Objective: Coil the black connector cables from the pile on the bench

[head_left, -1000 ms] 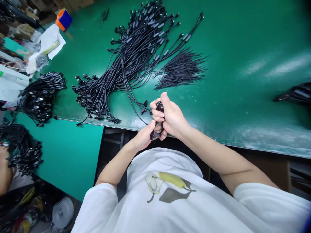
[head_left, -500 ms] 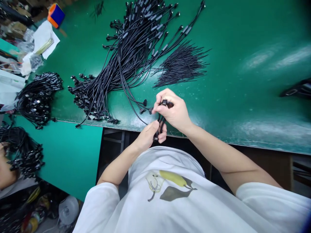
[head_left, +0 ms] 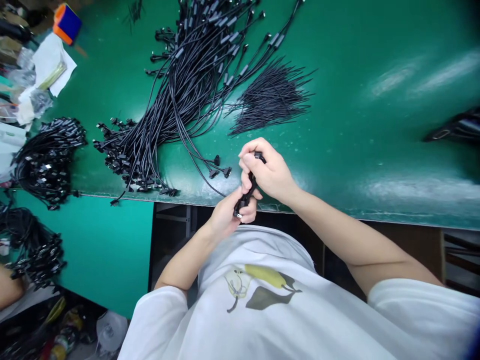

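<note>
A folded black cable (head_left: 252,189) is held between my two hands at the front edge of the green table (head_left: 356,165). My left hand (head_left: 229,212) has its fingers wrapped round the lower end, where a metal plug tip shows. Just above and to the right, my right hand (head_left: 264,167) is closed on the upper end of the same cable. A large heap of black cables (head_left: 191,85) lies ahead to the left. Beside it is a pile of thin black ties (head_left: 272,97). Loose connectors (head_left: 215,167) rest left of my right hand.
Another cable bundle (head_left: 48,160) lies at the left, with more cables (head_left: 33,245) on a lower green surface (head_left: 108,245). An orange and blue object (head_left: 66,24) and papers (head_left: 54,62) are at the upper left. A dark object (head_left: 457,127) is at the right. Part of another person's arm (head_left: 9,287) shows.
My hands have drawn the cable into a tighter, straighter bundle, and my right fingers have closed further over its upper end. The table view has shifted slightly left.
</note>
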{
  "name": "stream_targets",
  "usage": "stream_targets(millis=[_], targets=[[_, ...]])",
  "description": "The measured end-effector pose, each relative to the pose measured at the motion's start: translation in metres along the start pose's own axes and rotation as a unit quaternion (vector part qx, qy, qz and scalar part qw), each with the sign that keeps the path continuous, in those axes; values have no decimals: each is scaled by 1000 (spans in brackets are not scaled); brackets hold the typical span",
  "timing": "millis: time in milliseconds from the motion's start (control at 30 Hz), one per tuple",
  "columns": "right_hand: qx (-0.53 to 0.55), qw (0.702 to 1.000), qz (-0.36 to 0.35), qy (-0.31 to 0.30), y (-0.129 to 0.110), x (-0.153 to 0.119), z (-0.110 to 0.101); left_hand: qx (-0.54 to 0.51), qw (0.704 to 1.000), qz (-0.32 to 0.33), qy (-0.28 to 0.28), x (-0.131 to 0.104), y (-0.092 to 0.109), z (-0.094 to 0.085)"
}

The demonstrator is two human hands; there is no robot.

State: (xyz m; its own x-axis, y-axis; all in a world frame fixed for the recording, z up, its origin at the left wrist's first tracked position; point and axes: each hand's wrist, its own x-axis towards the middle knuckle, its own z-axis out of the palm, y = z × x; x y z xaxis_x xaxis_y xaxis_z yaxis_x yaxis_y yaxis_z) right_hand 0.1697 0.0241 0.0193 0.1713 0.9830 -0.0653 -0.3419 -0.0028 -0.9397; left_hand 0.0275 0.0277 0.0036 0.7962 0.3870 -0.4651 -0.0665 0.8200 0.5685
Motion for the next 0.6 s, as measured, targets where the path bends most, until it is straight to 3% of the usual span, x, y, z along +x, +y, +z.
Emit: stream_targets(millis=[233, 333, 400, 467, 533, 600], targets=[[-110, 992, -65, 20, 7, -12, -13, 44, 999, -10, -18, 8, 10, 5], [-204, 964, -171, -8, 12, -18, -19, 197, 979, -12, -57, 6, 14, 6], [-247, 942, -223, -50, 11, -20, -28, 331, 942, 7, -48, 2, 14, 5], [-262, 936, -197, -128, 5, -17, -45, 408, 913, 25, -12, -2, 12, 2], [-267, 938, -126, -184, -6, -6, -69, 381, 923, 40, 29, -5, 12, -1], [-327, 935, -80, -116, -15, 14, -94, 283, 956, 52, 64, -6, 14, -4]])
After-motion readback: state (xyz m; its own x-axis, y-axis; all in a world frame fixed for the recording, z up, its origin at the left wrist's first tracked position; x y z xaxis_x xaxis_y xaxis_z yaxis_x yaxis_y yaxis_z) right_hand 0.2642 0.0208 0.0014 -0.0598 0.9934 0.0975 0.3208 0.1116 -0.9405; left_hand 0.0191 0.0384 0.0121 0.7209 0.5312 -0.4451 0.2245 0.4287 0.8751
